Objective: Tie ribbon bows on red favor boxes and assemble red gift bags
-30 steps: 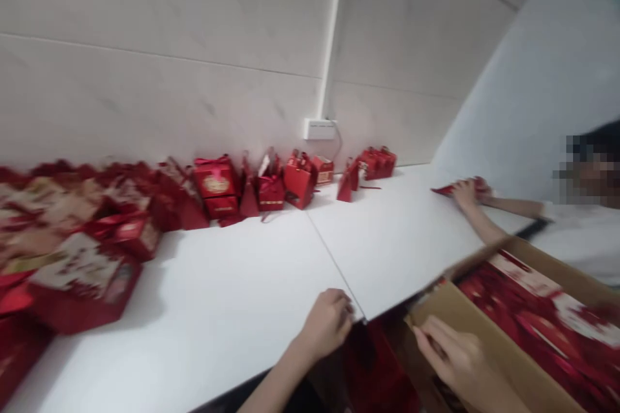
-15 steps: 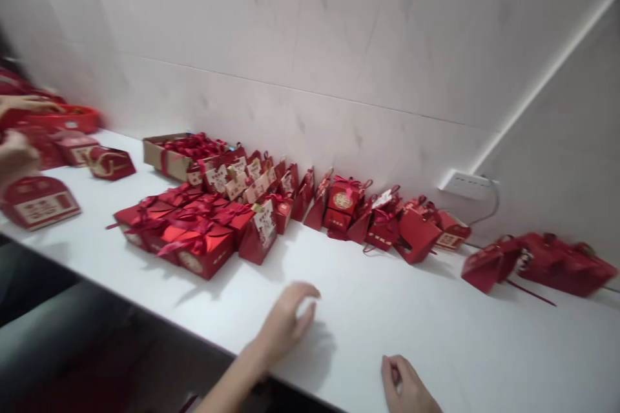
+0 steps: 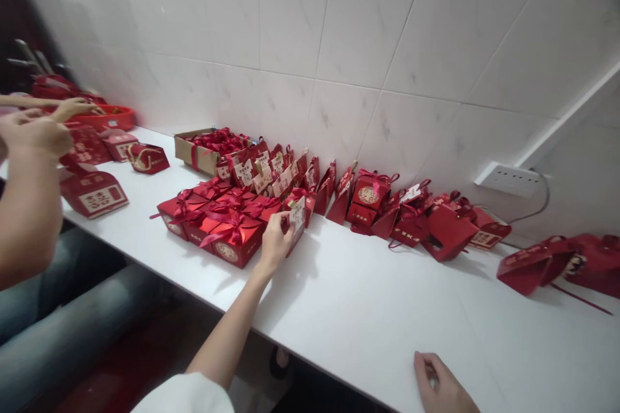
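Observation:
My left hand [image 3: 275, 242] reaches across the white table to a small red triangular gift box [image 3: 296, 227] with a pale printed tag. Its thumb and fingers are closed at the upper edge of that box, and the hand covers part of it. Just left of it sit several red square gift boxes [image 3: 227, 222] tied with ribbon bows. Low on the right, my right hand [image 3: 443, 384] rests by the table's near edge, fingers curled in and thumb against them. Nothing shows in its grip, and no object lies close to it.
A row of red triangular boxes [image 3: 341, 197] lines the tiled wall. A cardboard box [image 3: 198, 156] of ribbons stands behind the bows. A power strip [image 3: 508, 179] hangs at right. A co-worker's arm [image 3: 29, 206] and hands are at left, near a red basket [image 3: 126, 117].
My left hand has moved forward and left from bare table to the tagged triangular box and closed on it. The view has swung left. My right hand keeps its curled pose.

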Motion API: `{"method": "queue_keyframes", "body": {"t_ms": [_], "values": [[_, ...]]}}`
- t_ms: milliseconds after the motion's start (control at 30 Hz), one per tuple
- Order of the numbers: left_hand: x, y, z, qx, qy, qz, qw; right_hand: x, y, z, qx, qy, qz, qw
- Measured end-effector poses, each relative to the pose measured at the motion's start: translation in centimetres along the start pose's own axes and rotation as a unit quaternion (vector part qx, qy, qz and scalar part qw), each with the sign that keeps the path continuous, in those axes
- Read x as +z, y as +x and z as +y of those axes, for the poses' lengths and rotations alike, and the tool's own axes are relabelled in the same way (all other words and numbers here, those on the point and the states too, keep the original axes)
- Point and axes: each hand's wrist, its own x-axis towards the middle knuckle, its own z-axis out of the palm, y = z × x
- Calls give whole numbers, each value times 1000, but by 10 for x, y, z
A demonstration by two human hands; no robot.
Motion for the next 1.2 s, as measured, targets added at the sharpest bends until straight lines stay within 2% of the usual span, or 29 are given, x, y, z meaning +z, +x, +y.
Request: {"method": "queue_keyframes", "body": {"t_ms": [67,100,200,267,333,433,500,567,867,1033,1200], "values": [[5,-9,10,19,-26,-47,998,0,5,-19,-52,34,59,996],[8,-15,16,33,-42,-76,996,0,10,-33,-99,57,101,988],[25,-29,37,73,-98,-172,977,-5,37,-82,-260,93,196,941],[38,-36,48,92,-139,-231,958,-12,60,-114,-328,101,225,912],[51,-41,56,102,-177,-276,939,-20,81,-142,-372,110,189,902],[62,-45,59,99,-220,-308,920,-31,103,-165,-369,147,67,915],[66,-46,58,87,-238,-314,915,-36,112,-170,-332,206,15,920],[68,-48,55,70,-251,-315,913,-36,117,-167,-291,256,2,922],[77,-60,48,1,-292,-305,906,-8,124,-145,-199,375,29,905],[79,-62,44,-11,-303,-309,902,-8,119,-137,-202,384,24,901],[83,-66,38,-10,-304,-307,902,-15,113,-133,-229,344,8,910]]}}
